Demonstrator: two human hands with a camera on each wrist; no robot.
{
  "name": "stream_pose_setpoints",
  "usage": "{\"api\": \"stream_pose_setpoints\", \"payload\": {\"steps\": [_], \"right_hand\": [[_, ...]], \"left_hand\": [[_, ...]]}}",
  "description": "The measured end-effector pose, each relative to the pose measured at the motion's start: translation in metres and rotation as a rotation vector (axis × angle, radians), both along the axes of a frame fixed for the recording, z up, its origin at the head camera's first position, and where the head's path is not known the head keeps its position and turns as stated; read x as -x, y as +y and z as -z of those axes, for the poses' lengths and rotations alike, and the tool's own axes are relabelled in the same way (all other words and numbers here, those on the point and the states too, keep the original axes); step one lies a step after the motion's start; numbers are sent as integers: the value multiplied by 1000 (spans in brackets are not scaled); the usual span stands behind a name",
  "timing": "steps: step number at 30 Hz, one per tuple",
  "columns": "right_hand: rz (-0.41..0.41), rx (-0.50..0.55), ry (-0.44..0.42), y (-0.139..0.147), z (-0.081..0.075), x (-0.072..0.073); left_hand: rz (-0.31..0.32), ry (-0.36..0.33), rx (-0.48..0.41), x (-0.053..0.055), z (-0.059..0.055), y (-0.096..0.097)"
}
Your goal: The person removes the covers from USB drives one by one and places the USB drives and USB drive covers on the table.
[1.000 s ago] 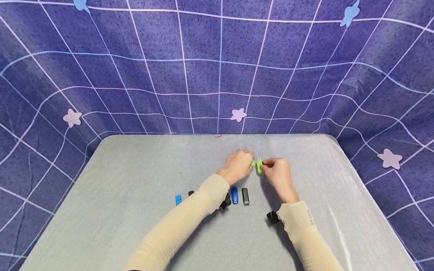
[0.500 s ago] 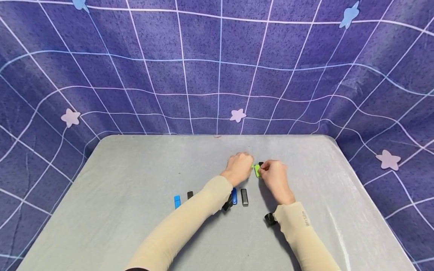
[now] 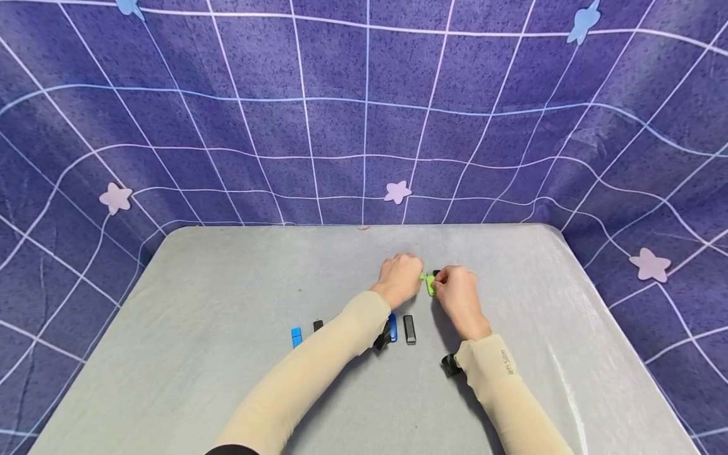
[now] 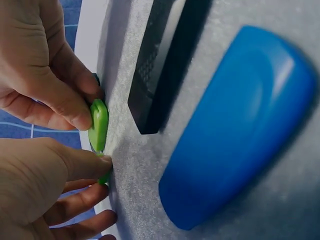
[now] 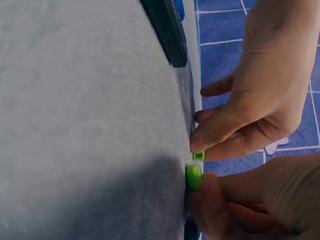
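My left hand pinches a small green cap between thumb and finger; its hollow end shows in the right wrist view. Close beside it, my right hand pinches the green body of a USB flash drive. A narrow gap separates cap and body, both held low near the far part of the table. Past the right fingertips a dark piece shows, partly hidden by the hand. A blue flash drive and a black flash drive lie closer to the body.
A light blue flash drive and another black one lie left of the left sleeve, which covers part of the row. The grey-covered table ends at a purple gridded curtain.
The right hand has drawn slightly left and toward the body, turning the drive's plug end toward the cap. The dark piece beyond its fingers shows more. The left hand has hardly moved.
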State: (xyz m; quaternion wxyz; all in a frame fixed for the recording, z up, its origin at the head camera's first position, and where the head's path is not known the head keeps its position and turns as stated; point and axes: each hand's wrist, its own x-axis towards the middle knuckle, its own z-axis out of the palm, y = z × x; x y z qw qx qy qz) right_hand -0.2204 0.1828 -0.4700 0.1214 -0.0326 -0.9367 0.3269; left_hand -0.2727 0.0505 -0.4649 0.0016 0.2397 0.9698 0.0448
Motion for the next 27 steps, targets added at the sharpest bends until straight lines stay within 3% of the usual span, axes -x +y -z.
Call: {"api": "stream_pose_setpoints", "payload": {"steps": [11, 16, 22, 27], "right_hand": [[16, 3, -6, -3, 3, 1], [20, 14, 22, -4, 3, -4], [5, -10, 81, -8, 0, -18], [-91, -17, 165, -9, -5, -35]], "left_hand": [[-15, -43, -17, 6, -2, -2], [10, -20, -33, 4, -1, -6], [71, 31, -77, -8, -6, -17], [92, 25, -138, -26, -15, -34]]}}
